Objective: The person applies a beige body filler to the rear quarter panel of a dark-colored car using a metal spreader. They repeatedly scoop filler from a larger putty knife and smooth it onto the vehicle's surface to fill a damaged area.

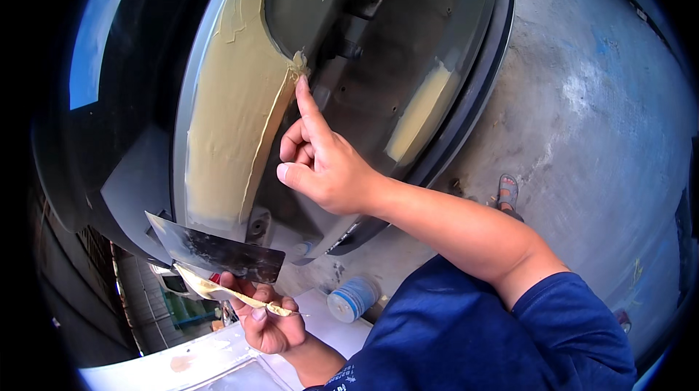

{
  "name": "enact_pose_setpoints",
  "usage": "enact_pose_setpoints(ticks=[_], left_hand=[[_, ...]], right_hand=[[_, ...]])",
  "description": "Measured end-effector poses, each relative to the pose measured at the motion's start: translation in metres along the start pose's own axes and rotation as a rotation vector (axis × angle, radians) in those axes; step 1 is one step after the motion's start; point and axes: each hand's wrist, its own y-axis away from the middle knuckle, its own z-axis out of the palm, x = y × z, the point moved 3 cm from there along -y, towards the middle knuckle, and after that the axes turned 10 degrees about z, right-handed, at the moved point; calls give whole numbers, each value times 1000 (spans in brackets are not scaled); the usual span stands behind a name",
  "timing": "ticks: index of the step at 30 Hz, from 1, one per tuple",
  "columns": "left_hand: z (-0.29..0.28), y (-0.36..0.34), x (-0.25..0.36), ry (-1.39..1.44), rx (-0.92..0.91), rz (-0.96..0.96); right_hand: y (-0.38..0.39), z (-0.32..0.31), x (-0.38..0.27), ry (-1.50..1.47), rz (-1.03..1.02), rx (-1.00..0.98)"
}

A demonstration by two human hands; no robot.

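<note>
Near 7 o'clock, the left hand is clamped on a putty-smeared spreader, a dark plate at its fingers; both look light, thin and springy, slippery where coated, best pinched at bare edges. Fingers mostly curled, the empty right hand touches soft-looking putty at 11 o'clock with its extended index.

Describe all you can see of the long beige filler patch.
The beige filler patch looks like smooth paste spread over a grey panel, its top ridged, a raised line down its right side. It curves round a recess; at that corner sits a ragged clump, which the index fingertip of the right hand touches or nearly touches. Wet or dry is unclear.
</note>
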Motion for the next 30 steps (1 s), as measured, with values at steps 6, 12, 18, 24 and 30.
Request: enact_pose_setpoints(ticks=[6, 12, 18, 24, 30], left_hand=[[-27, -8, 15, 0, -78, -28], [-45, -10, 24, 24, -143, -59], [-42, -8, 20, 26, -183, -143], [-29, -1, -9, 68, -224, -394], [13, 3, -47, 234, -213, -570]], right_hand=[[2, 18, 14, -11, -20, 26], [10, 30, 24, -21, 17, -16], [39, 21, 24, -11, 176, -59], [67, 12, -7, -259, 170, -175], [91, 26, -35, -549, 132, -197]])
